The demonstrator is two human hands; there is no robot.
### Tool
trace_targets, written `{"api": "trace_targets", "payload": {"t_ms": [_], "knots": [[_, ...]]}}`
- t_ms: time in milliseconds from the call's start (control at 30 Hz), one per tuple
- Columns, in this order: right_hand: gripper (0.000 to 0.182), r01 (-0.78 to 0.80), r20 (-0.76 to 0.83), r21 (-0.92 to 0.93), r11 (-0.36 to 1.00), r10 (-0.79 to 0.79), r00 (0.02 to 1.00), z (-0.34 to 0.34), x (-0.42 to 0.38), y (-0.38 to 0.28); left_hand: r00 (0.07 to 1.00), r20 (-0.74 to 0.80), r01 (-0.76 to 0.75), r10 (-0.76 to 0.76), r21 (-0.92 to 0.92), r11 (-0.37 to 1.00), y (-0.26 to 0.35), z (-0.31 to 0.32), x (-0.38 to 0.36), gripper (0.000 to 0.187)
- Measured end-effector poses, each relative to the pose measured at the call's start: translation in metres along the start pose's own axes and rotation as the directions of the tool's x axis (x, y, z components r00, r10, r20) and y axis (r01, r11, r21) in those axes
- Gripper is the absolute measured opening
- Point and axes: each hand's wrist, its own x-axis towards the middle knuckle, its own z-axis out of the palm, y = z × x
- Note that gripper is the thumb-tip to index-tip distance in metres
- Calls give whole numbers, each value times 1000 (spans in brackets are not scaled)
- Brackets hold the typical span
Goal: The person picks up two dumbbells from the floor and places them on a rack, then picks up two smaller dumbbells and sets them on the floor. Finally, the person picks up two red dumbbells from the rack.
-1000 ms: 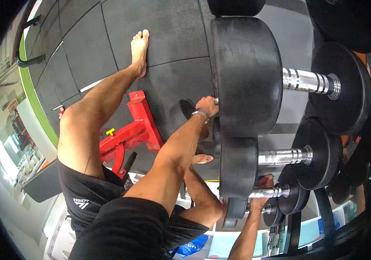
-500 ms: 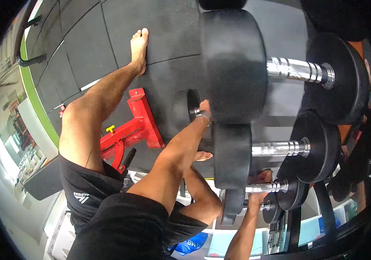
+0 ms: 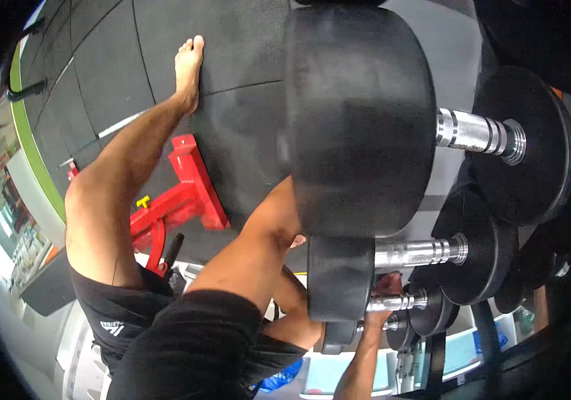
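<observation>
My left forearm (image 3: 275, 217) runs from the black sleeve (image 3: 192, 340) and disappears behind the large black end of the nearest dumbbell (image 3: 359, 120). My left hand and whatever is in it are hidden there. On the right, my right arm (image 3: 363, 357) reaches up among the dumbbells. My right hand (image 3: 388, 284) is partly covered by the chrome handle of a smaller dumbbell (image 3: 392, 303), which crosses in front of it. Its fingers look curled, but what they close around is hidden. A mid-sized dumbbell (image 3: 419, 253) lies between that one and the nearest.
A red metal frame (image 3: 192, 180) with a yellow knob (image 3: 143, 201) stands on black floor mats (image 3: 239, 53). One bare foot (image 3: 189, 63) rests on the mat at the far end of an outstretched leg. Dark rack posts (image 3: 484, 333) stand at lower right.
The view has shifted, so the nearest dumbbell looks larger. My left hand, earlier visible at a low dumbbell with a wristband on its wrist, is now hidden. My right hand stays at the handle.
</observation>
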Motion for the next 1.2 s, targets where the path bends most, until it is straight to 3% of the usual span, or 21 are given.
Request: {"api": "trace_targets", "payload": {"t_ms": [100, 133, 167, 200, 233, 267, 367, 400, 467, 533, 633, 667, 700, 733, 767, 900, 933, 967, 1100, 1200], "knots": [[29, 189, 87, -318, 929, -170, 982, 8, 8, -10, 979, -183, 68, -94, -145, 987, 4, 15, 2, 35], [31, 161, 83, -233, 959, -145, 986, 2, 10, 1, 957, -255, 85, -135, -197, 977, -6, 26, 9, 33], [33, 174, 96, -214, 961, -157, 983, 0, 10, 2, 920, -220, 173, -325, -515, 839, 31, 6, -8, 34], [35, 187, 109, -194, 963, -168, 980, -1, 10, 4, 932, -75, 254, -355, -565, 785, 72, -22, -28, 65], [38, 199, 123, -174, 964, -180, 976, -3, 10, 5, 914, -41, 292, -403, -624, 725, 80, -30, -34, 67], [39, 139, 74, -123, 983, -131, 989, -7, 10, 17, 926, -64, 266, -373, -590, 762, 87, -26, -42, 64], [40, 232, 12, -127, 964, -232, 973, -10, 20, 35, 994, -101, -70, 48, -226, 971, 121, 14, -99, 58], [41, 258, 13, -156, 954, -259, 966, -12, 19, 37, 968, -31, -251, 250, -92, 963, 136, 36, -131, 56], [36, 202, -15, -58, 978, -203, 979, -8, 17, 35, 820, 153, -561, 552, 22, 827, 161, 63, -198, 52], [31, 152, 9, -26, 988, -152, 988, -3, 12, 25, 735, 228, -660, 639, 21, 751, 162, 53, -237, 49], [12, 312, 135, -363, 878, -282, 950, -3, 6, 3, 767, 263, -600, 585, -31, 800, 141, -3, -255, 48], [8, 290, 163, -378, 879, -245, 956, -5, 9, 10, 779, 277, -573, 563, -52, 818, 128, -29, -255, 47], [8, 268, 195, -398, 878, -204, 959, -13, 10, 10, 793, 324, -520, 516, -82, 850, 121, -54, -253, 46], [25, 327, 291, -534, 780, -194, 937, -27, 5, -1, 803, 371, -463, 467, -106, 880, 115, -80, -252, 45], [29, 80, 264, -527, 846, 73, 962, -33, 2, -8, 809, 413, -414, 419, -105, 904, 112, -103, -250, 44], [37, -76, 193, -128, 989, 100, 976, -57, -37, 21, 850, 413, -313, 326, -101, 944, 109, -170, -246, 38], [40, -99, 165, -201, 975, 133, 977, -62, -44, 26, 863, 391, -297, 318, -116, 948, 107, -178, -247, 37], [38, -1, 151, -212, 977, 34, 988, -67, -46, 45, 863, 421, -263, 280, -99, 960, 112, -191, -248, 35], [37, 64, 28, -89, 994, -62, 998, -59, -112, 0, 938, 246, -152, 245, -343, 927, 126, -232, -277, 32], [36, 71, 35, -43, 997, -70, 997, -54, -163, -16, 953, 188, -122, 235, -473, 873, 130, -264, -312, 29]]}}
